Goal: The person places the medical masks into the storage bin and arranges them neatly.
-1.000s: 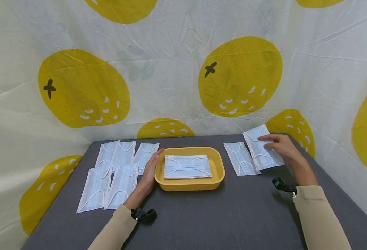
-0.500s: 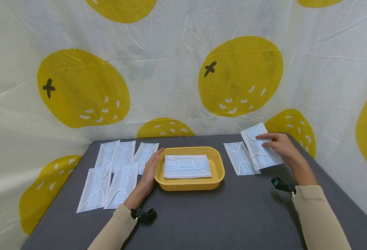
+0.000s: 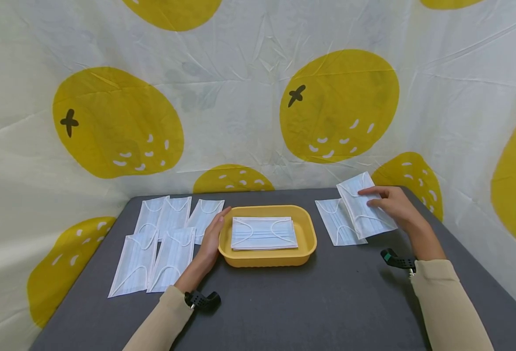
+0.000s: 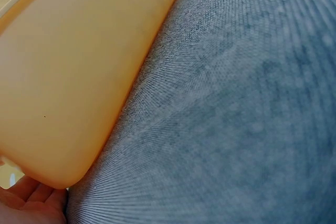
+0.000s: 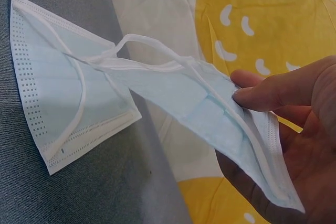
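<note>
My right hand (image 3: 396, 207) pinches a pale blue face mask (image 3: 363, 204) by its right side, between thumb and fingers. In the right wrist view the held mask (image 5: 194, 103) is raised and tilted, its white ear loop hanging across it. A second mask (image 3: 334, 222) lies flat on the table just left of it, partly overlapped. My left hand (image 3: 209, 243) rests with extended fingers along the left outer wall of a yellow tray (image 3: 267, 261). Inside the tray is a neat stack of masks (image 3: 264, 234). The left wrist view shows my fingers (image 4: 39, 192) at the tray's lower corner.
Several masks (image 3: 128, 265) lie in two rows on the left of the dark grey table (image 3: 293, 312), close to my left forearm. A white curtain (image 3: 236, 112) with yellow fruit prints stands behind the table and along its sides.
My right hand has shifted slightly left and up with the mask. The left hand and the tray stay in place.
</note>
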`<state>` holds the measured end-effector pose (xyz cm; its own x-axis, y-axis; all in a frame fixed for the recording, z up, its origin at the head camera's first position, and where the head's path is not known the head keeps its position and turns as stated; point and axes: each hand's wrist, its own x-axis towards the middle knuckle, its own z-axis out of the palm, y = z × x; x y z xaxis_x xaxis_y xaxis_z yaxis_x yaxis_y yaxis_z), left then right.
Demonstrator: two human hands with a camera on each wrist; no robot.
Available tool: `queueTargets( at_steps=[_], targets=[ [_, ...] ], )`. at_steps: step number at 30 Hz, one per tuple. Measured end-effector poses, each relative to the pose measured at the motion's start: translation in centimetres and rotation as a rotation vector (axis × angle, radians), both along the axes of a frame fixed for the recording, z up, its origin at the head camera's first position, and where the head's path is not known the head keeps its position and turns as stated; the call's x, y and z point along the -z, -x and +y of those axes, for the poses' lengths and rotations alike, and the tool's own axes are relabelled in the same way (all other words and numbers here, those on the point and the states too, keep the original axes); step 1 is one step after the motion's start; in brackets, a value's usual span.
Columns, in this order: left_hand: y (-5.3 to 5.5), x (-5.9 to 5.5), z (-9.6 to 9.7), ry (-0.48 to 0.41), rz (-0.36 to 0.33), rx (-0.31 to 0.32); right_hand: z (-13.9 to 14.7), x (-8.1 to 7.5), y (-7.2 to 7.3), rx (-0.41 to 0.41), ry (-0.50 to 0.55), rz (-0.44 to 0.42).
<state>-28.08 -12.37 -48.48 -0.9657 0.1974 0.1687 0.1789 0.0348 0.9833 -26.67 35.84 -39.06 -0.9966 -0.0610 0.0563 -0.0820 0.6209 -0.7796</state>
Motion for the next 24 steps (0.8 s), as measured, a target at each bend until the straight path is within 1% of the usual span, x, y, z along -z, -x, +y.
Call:
queueTargets(
  at_steps=[2, 5, 8, 10, 12, 18, 21, 24],
  targets=[
    [-0.1, -0.3, 0.0, -0.003, -0.006, 0.010, 0.0, 0.0, 0.0, -0.002, -0.005, 0.002],
    [-0.6, -1.1, 0.0, -0.027, -0.015, 0.036, -0.1, 0.0, 0.0, -0.007, -0.008, 0.006],
    [-1.2, -1.9, 0.1, -0.032, -0.021, 0.050, -0.1, 0.0, 0.0, -0.009, -0.010, 0.007],
    [-1.2, -2.1, 0.1, -0.030, -0.019, 0.052, -0.1, 0.0, 0.1, -0.010, -0.007, 0.005],
    [-1.1, -1.9, 0.1, -0.030, -0.016, 0.048, -0.1, 0.0, 0.2, -0.012, -0.008, 0.003],
    [0.1, -0.2, 0.1, -0.010, -0.003, 0.010, -0.1, 0.1, 0.5, -0.031, 0.008, 0.005],
    [0.3, 0.1, 0.1, -0.014, 0.010, 0.008, -0.1, 0.1, 0.7, -0.033, 0.009, 0.010],
    [0.3, 0.1, 0.2, -0.011, 0.008, 0.006, -0.1, 0.1, 0.8, -0.036, 0.013, 0.004]
  ],
)
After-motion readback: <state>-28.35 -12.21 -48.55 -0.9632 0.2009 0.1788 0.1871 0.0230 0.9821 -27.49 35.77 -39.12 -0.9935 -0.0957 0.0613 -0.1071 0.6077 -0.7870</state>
